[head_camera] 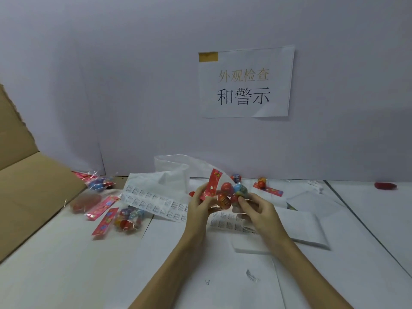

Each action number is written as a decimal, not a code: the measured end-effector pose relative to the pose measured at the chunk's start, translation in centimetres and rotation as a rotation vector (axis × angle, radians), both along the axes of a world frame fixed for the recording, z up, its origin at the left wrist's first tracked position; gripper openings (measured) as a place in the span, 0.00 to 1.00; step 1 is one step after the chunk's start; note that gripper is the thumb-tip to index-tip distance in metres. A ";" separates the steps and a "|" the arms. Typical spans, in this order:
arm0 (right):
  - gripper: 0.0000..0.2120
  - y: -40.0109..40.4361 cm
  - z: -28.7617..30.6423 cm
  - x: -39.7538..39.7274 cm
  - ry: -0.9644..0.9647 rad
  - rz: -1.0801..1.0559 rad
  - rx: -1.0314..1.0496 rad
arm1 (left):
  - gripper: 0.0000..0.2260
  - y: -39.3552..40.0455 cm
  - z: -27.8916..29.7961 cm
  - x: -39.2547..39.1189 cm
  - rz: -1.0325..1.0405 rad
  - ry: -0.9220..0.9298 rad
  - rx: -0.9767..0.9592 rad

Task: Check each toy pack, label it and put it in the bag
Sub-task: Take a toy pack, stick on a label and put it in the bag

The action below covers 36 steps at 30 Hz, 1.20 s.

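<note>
Both hands hold one toy pack [225,192] up above the surface [200,264]: the left hand [199,202] pinches its red header card, the right hand [256,207] grips the clear pouch of coloured balls. This looks like the checking step. Next comes a label from the label sheet [156,205] lying just below, then the white bag [171,177] behind; other packs [124,219] wait at left.
</note>
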State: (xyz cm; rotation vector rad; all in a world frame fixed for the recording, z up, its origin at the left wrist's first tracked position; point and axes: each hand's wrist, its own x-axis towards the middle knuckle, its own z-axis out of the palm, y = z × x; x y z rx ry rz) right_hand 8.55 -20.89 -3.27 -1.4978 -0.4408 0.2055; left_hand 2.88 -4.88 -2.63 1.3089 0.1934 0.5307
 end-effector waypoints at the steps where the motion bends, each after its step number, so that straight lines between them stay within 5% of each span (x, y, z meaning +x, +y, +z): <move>1: 0.11 0.0 0.1 -0.1 0.003 0.014 0.005 | 0.11 0.1 0.1 0.0 0.004 0.013 0.017; 6: 0.15 -0.1 0.9 -0.6 0.075 0.045 0.055 | 0.19 0.5 -0.2 -0.2 0.152 0.081 0.104; 12: 0.14 -0.6 0.8 0.0 -0.015 -0.130 -0.046 | 0.18 1.0 0.0 -0.6 -0.062 0.083 0.145; 19: 0.13 -1.4 0.8 0.2 -0.233 -0.161 -0.211 | 0.13 1.4 0.2 -0.6 0.058 0.004 0.236; 24: 0.20 -1.3 1.0 -0.5 -0.140 0.029 -0.060 | 0.15 1.8 -0.5 -0.2 0.306 0.016 0.430; 29: 0.16 -1.5 1.1 -0.5 -0.150 0.154 -0.025 | 0.24 1.2 0.5 -0.3 -0.033 0.014 -0.053; 33: 0.06 -1.3 1.1 -0.6 -0.106 0.146 0.007 | 0.11 0.9 0.0 -0.6 0.022 -0.040 -0.004; 36: 0.15 -0.6 1.1 -0.7 0.000 0.061 0.080 | 0.19 0.9 -0.3 -0.7 0.007 -0.029 0.010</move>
